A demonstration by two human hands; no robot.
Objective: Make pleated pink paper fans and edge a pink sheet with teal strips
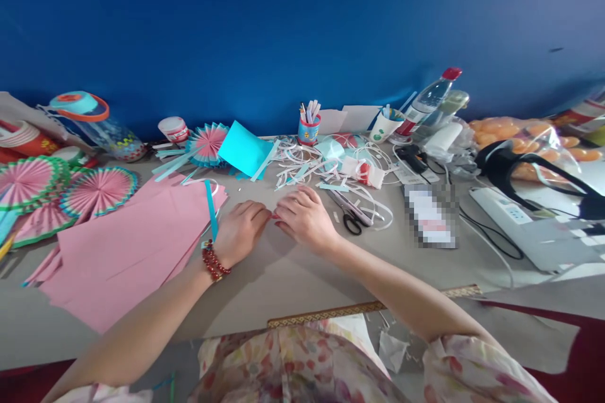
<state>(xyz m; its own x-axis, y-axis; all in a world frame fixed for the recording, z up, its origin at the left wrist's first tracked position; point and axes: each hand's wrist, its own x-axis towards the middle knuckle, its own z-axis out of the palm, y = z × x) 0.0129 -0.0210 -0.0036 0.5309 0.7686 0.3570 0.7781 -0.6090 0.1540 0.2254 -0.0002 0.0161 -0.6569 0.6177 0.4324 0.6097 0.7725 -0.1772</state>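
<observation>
My left hand (pixel 242 230), with a red bead bracelet (pixel 216 262) at the wrist, is curled above the table's middle. Close against it is my right hand (pixel 305 217), its fingers bent too. The fingertips of both meet; a small reddish-pink spot shows between them, too small to name. Left of my left hand lie pink paper sheets (pixel 127 245) and a narrow blue paper strip (pixel 211 211). Scissors (pixel 352 221) lie just right of my right hand. Beyond the hands is a heap of white and pale-blue paper strips (pixel 302 167).
Pleated pink paper fans (pixel 99 192) lie at left near a water bottle (pixel 106 126). At the back are a blue paper sheet (pixel 246 150), a pen cup (pixel 309 131) and a plastic bottle (pixel 428 104). A phone (pixel 431 217) and a power strip (pixel 513 220) lie at right.
</observation>
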